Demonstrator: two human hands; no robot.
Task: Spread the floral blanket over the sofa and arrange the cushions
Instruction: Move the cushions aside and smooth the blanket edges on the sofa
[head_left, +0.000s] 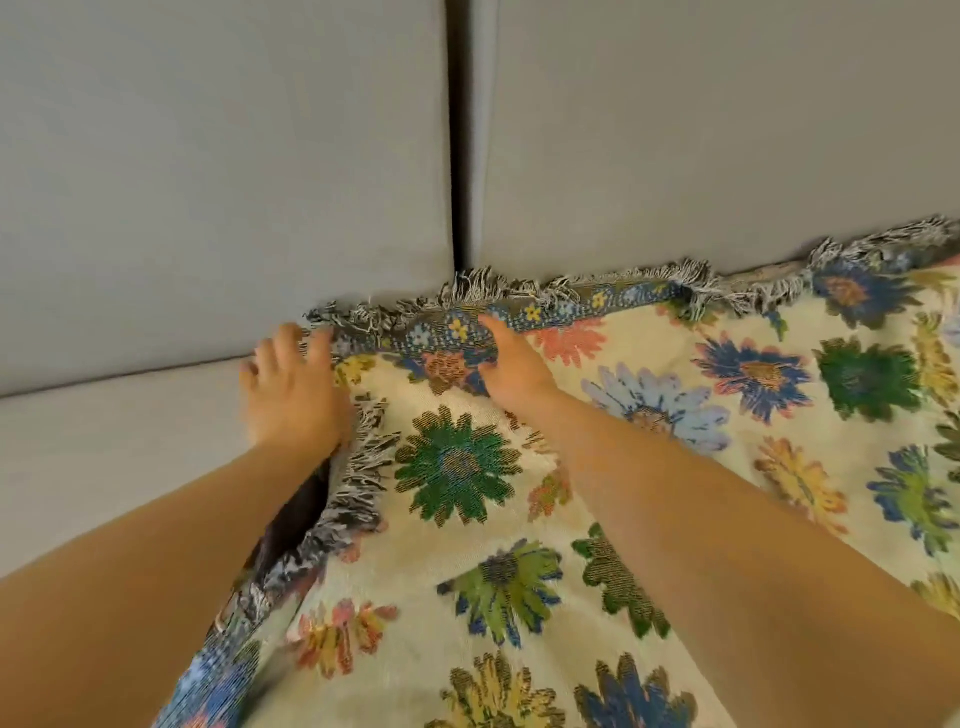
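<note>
The floral blanket (649, 395), cream with blue, green, yellow and pink flowers and a grey fringe, lies over the right part of the grey sofa seat (104, 441). Its far edge runs along the foot of the back cushions and is folded over on itself, showing a blue band. My left hand (291, 395) is at the blanket's far left corner, fingers spread and fairly straight, fingertips touching the fringe. My right hand (511, 369) holds the folded edge, thumb on top of the blue band and fingers hidden under the fold.
Two grey back cushions, the left one (208, 182) and the right one (727, 130), stand upright with a dark gap (460, 156) between them. The sofa seat left of the blanket is uncovered. No loose cushions are in view.
</note>
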